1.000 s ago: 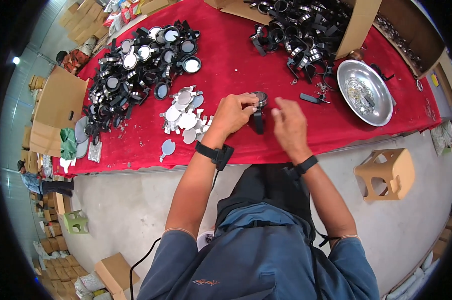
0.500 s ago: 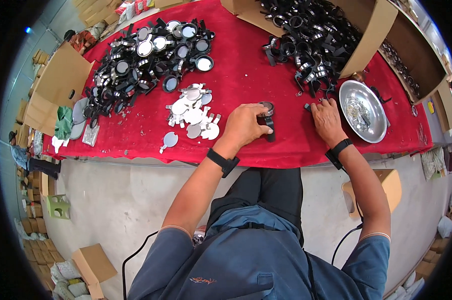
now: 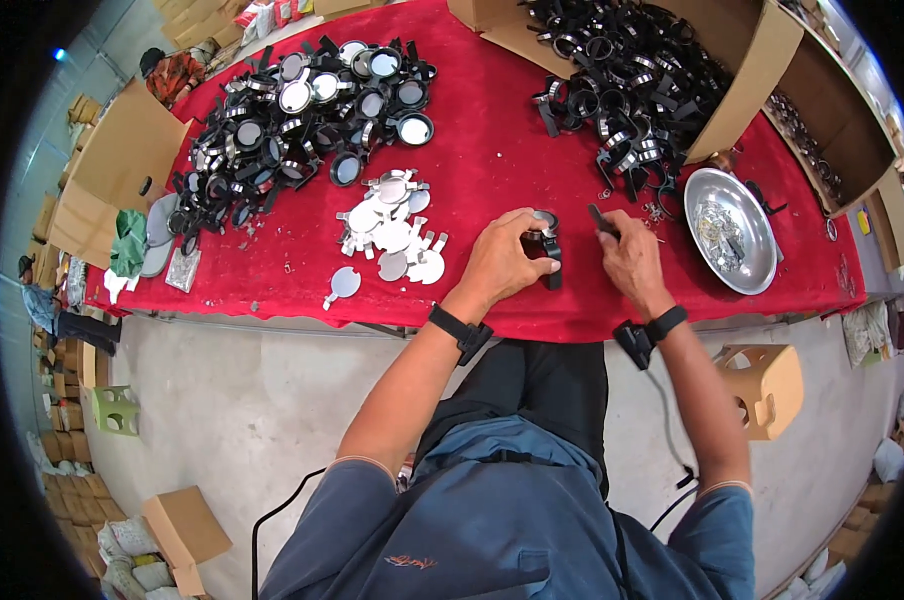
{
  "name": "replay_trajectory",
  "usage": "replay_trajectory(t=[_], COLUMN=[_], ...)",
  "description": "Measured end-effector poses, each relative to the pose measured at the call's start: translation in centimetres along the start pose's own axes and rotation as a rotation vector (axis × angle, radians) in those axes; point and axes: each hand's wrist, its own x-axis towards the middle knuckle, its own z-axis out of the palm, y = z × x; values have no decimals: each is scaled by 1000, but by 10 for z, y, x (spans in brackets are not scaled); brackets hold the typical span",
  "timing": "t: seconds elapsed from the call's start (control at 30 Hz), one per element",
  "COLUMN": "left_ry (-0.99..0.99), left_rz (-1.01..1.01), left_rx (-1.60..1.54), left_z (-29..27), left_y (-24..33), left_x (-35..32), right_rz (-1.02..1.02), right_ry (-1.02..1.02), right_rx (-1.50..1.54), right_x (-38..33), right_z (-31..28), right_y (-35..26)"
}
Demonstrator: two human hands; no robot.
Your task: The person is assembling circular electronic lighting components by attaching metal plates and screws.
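Left grip (image 3: pixel 499 262) closed on black ring clamp (image 3: pixel 549 250), pressed to red table (image 3: pixel 492 150); right grip (image 3: pixel 627 255) pinches small dark tool (image 3: pixel 602 220) just beside. Tip: keep clamp steady, tool square w/ fastener. Silver discs (image 3: pixel 392 232) lie left.

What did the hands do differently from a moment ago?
The right hand reached out toward the metal dish half a second ago, then came back; it now holds a small dark tool beside the black part. The left hand kept its grip on that part the whole time. The pile of silver discs and the black heaps on the red table stayed put.
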Motion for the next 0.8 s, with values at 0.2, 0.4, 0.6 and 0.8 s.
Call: replay_trajectory(t=[0.2, 0.4, 0.6, 0.8], left_ry=[21, 29, 103, 170], left_rz=[12, 2, 62, 109], left_rx=[-4, -56, -16, 18], left_z=[8, 9, 13, 20], left_y=[-1, -8, -12, -9], left_x=[4, 6, 5, 7], right_rz=[175, 10, 168, 112], right_ry=[71, 23, -180, -122], right_rx=[344, 129, 339, 26], right_x=[-11, -7, 1, 7], right_z=[33, 30, 14, 24], right_y=[-43, -47, -65, -79])
